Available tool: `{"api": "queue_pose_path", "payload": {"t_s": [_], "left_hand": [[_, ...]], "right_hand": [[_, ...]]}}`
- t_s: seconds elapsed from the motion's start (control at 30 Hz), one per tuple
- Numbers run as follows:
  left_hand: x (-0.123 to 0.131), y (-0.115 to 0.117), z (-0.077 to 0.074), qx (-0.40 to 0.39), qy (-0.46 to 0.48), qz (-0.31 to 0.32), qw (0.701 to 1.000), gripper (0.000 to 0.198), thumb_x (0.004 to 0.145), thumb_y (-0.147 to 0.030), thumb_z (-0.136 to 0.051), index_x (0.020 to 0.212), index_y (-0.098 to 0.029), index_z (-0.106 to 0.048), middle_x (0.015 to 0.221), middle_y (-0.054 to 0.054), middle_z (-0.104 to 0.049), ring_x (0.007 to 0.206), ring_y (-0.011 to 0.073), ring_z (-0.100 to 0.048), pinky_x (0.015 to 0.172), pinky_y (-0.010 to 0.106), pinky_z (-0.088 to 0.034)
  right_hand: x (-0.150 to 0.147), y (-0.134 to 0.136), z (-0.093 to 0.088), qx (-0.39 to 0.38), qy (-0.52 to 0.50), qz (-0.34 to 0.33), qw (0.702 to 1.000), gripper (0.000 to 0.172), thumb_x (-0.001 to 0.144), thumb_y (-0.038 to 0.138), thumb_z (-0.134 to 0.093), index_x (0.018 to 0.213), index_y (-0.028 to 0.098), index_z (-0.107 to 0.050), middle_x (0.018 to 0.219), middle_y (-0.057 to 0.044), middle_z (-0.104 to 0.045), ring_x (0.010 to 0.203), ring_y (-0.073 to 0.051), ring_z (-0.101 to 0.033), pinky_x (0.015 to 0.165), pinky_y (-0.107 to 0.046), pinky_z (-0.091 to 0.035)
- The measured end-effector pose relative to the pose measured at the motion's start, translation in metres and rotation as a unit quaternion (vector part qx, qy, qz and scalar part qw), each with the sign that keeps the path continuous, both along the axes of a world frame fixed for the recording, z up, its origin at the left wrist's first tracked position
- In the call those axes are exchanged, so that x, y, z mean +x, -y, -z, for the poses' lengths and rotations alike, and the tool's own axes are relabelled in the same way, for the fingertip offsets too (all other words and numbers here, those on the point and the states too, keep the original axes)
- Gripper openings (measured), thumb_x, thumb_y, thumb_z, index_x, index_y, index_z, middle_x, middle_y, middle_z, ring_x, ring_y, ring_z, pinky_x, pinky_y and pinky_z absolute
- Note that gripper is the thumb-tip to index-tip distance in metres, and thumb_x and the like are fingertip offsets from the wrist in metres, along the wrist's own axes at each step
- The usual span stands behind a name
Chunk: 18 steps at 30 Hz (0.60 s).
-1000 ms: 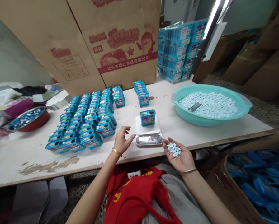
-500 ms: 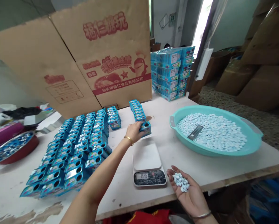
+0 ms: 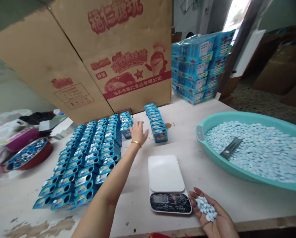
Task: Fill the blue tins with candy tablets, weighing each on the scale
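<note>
Two bare hands show over the white tabletop [image 3: 185, 145]. The left hand [image 3: 138, 131] reaches out toward 12 o'clock, its grip open and empty with the fingers spread. It hangs in the gap between a big block of blue tins [image 3: 88, 158] at its 9 o'clock and a short row of blue tins [image 3: 156, 123] at its 3 o'clock. That row's long axis runs from 12 to 6 o'clock. Its front tin lies just beside the fingertips, and the left hand is far nearer to it than the right.

The right hand [image 3: 219, 224] lies palm-up at the near edge, its grip loosely cupped and unclosed under a small heap of pale blue tablets [image 3: 205, 207]. A bare kitchen scale [image 3: 166, 173] sits at its 10 o'clock. A teal basin [image 3: 200, 132] of the same tablets is at its 1 o'clock.
</note>
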State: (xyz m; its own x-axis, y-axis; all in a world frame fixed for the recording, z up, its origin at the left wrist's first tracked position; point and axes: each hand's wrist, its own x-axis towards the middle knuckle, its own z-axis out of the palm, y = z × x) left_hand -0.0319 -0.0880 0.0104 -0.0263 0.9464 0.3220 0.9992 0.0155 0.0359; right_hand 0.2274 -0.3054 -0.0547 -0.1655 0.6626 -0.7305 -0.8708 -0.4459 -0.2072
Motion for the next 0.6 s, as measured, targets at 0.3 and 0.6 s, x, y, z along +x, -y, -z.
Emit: {"api": "queue_pose_path", "payload": {"t_s": [0.3, 0.6], "left_hand": [[-0.068, -0.005, -0.012, -0.057, -0.058, -0.078, 0.994, 0.016, 0.075, -0.02, -0.059, 0.089, -0.018, -0.063, 0.122, 0.014, -0.046, 0.116, 0.0321, -0.036, 0.092, 0.046, -0.028], [-0.002, 0.074, -0.068, -0.122, -0.126, 0.121, 0.977, 0.019, 0.086, -0.03, -0.046, 0.093, -0.019, -0.06, 0.104, 0.008, -0.055, 0.093, 0.0225, -0.054, 0.078, 0.034, -0.039]], "right_hand": [[-0.003, 0.001, 0.001, 0.009, 0.008, -0.002, 1.0, 0.019, 0.073, 0.009, -0.054, 0.087, 0.008, -0.067, 0.08, -0.014, -0.073, 0.074, -0.018, -0.069, 0.068, -0.026, -0.058], [-0.003, -0.001, 0.007, 0.069, 0.003, 0.016, 0.997, 0.019, 0.076, 0.009, -0.052, 0.087, 0.005, -0.067, 0.078, -0.014, -0.072, 0.073, -0.018, -0.069, 0.066, -0.024, -0.058]]}}
